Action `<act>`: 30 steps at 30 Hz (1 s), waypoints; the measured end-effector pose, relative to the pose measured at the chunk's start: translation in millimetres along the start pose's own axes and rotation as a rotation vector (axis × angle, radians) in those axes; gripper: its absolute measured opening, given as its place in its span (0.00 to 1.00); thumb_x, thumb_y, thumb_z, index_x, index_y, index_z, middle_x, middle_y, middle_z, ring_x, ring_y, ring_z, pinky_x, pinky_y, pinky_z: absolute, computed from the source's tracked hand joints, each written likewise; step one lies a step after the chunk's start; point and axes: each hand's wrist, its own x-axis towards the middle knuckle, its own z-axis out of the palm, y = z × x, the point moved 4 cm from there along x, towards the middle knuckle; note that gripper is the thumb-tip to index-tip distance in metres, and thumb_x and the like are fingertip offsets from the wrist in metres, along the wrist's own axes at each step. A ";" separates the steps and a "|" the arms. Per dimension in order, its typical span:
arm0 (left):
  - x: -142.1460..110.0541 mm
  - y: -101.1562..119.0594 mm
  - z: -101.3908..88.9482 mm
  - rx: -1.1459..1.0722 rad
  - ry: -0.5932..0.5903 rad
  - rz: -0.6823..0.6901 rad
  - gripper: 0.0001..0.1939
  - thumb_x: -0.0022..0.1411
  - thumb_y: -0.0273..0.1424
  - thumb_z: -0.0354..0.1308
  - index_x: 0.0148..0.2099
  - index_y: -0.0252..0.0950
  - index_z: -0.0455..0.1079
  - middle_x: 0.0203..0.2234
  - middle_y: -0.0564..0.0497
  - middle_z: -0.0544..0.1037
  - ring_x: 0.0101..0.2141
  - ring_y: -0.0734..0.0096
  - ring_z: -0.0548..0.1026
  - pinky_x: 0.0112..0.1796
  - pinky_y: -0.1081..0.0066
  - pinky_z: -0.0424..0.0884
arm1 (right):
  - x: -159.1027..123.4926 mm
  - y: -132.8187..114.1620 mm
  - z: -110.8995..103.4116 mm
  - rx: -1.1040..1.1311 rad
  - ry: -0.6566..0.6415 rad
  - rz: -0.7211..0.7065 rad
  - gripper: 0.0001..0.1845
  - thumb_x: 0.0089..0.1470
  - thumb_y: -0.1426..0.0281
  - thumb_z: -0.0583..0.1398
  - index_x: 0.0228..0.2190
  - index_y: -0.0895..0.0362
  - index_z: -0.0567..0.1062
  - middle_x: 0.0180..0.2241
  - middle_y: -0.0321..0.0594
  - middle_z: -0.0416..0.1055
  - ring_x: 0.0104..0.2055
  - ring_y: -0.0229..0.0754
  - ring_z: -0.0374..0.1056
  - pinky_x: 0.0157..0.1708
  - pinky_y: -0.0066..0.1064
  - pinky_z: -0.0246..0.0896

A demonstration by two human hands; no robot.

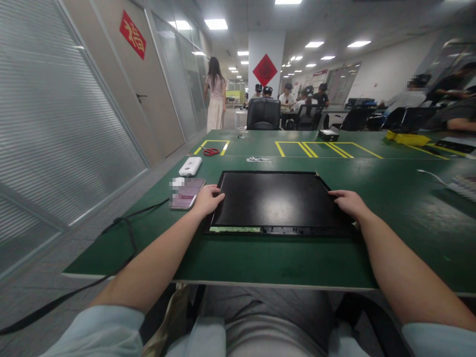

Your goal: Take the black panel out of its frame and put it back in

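Head cam's the only feed I've got, so I'm placing everything off the black screen panel [275, 201], which is on the green worktop [278, 260] right in front of the wearer. My left hand [207, 201] is gripping the panel's left edge, thumb over the rim, and my right hand [351, 203] has the right edge pinched in its fingers. I can't really tell if the panel sits dead flat. A green circuit strip [235, 229] shows along the left part of its near edge.

Just left of the panel there's a phone [188, 193], partly pixelated, with a white device [190, 166] beyond it. A black strap [145, 208] trails off further left. Past the panel's far left corner are red-handled scissors [210, 151], and straight behind its far edge some small whitish bits [259, 159], too blurry to name. Yellow tape outlines [281, 148] run beyond those, and a black box [328, 135] sits past the far right corner. Well right of the panel I can see a white cable [433, 174].
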 end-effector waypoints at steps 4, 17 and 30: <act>1.5 -1.2 1.3 0.033 0.010 0.038 0.16 0.60 0.35 0.62 0.46 0.35 0.83 0.56 0.40 0.78 0.57 0.51 0.75 0.60 0.57 0.69 | -0.5 -1.3 0.2 0.003 0.002 -0.013 0.30 0.43 0.82 0.58 0.47 0.57 0.84 0.46 0.46 0.81 0.48 0.49 0.76 0.53 0.38 0.69; 2.0 0.5 3.6 0.062 0.028 0.056 0.15 0.60 0.33 0.60 0.46 0.33 0.82 0.55 0.39 0.78 0.59 0.51 0.74 0.62 0.57 0.65 | 0.9 1.3 -0.7 -0.028 0.005 -0.005 0.29 0.44 0.81 0.58 0.48 0.57 0.84 0.46 0.45 0.81 0.46 0.47 0.76 0.50 0.35 0.69; -1.7 8.6 1.6 0.041 0.012 0.072 0.17 0.62 0.27 0.57 0.51 0.34 0.79 0.52 0.40 0.78 0.57 0.58 0.74 0.62 0.60 0.66 | -1.6 0.1 -2.8 -0.039 0.043 -0.032 0.28 0.42 0.80 0.59 0.45 0.54 0.85 0.42 0.44 0.82 0.43 0.48 0.76 0.48 0.36 0.70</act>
